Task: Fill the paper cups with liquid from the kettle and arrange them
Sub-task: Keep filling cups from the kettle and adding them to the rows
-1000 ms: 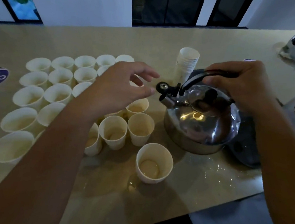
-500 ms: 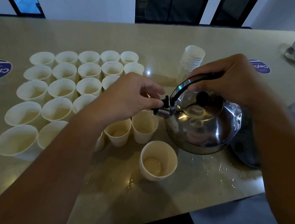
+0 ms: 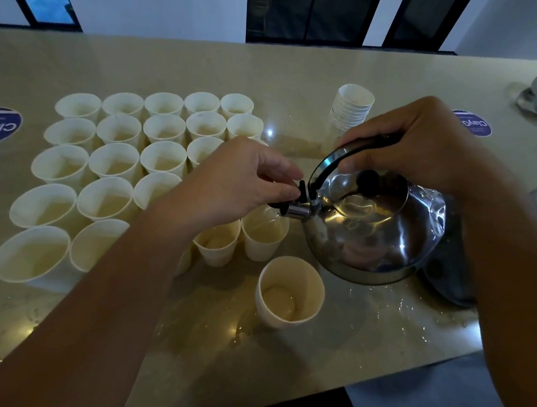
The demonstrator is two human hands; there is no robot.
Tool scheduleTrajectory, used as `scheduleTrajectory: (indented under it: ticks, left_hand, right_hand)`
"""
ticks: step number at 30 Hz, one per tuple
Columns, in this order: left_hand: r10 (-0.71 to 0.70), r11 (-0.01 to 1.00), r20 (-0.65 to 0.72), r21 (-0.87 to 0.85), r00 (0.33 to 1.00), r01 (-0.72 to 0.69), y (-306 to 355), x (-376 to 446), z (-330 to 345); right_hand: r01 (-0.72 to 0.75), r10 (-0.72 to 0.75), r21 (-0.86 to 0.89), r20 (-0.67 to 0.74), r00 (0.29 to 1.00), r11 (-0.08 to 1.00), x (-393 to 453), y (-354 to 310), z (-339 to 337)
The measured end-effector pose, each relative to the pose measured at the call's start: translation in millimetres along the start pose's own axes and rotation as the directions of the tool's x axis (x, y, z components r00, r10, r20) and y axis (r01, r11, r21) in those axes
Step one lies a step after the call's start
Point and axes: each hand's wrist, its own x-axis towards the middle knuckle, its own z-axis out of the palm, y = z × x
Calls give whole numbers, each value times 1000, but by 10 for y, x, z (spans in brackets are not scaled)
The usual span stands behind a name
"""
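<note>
Rows of paper cups (image 3: 116,165) fill the bench's (image 3: 280,358) left half. The left hand (image 3: 240,181) pinches the black spout cap (image 3: 280,201) of the steel kettle (image 3: 368,230), tilted over a cup (image 3: 263,235) near the bench's front edge. The right hand (image 3: 419,144) grips the kettle's handle (image 3: 345,154).

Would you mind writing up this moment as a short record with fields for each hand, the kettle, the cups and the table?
left hand: pinches the black spout cap of the kettle
right hand: grips the black kettle handle
kettle: steel, tilted, spout over a paper cup
filled cups: in rows on the left
lone cup: apart, nearest the table edge, a little liquid inside
cup stack: behind the kettle
table: wet with droplets
</note>
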Motion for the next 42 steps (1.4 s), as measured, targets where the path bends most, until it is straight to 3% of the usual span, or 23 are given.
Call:
scheduleTrajectory:
  ticks: [14,22,28,31,36,42]
  left_hand:
    - [-14,999,27,-34,1000,15,38,-20,-1]
    - [75,996,-1,-42,997,-75,292,109,-33]
    - [185,983,-8,1,983,-185,643,496,83]
    - [216,976,50,-8,975,-216,826,746,190]
    - [246,968,175,10,953,-251,1161,992,338]
    - [299,947,248,43,921,-319,1254,1085,472]
  right_hand:
    - [21,-21,26,-9,1000,999,-23,98,1]
    - [41,-4,146,-245,969,988,-172,316,-66]
    - [23,85,213,-481,873,977,-275,448,-259]
    - [-6,136,221,-580,803,975,-330,567,-394]
    - [-28,245,288,-757,606,957,-399,917,-544]
    - [-102,337,331,-805,489,938,-298,1390,-609]
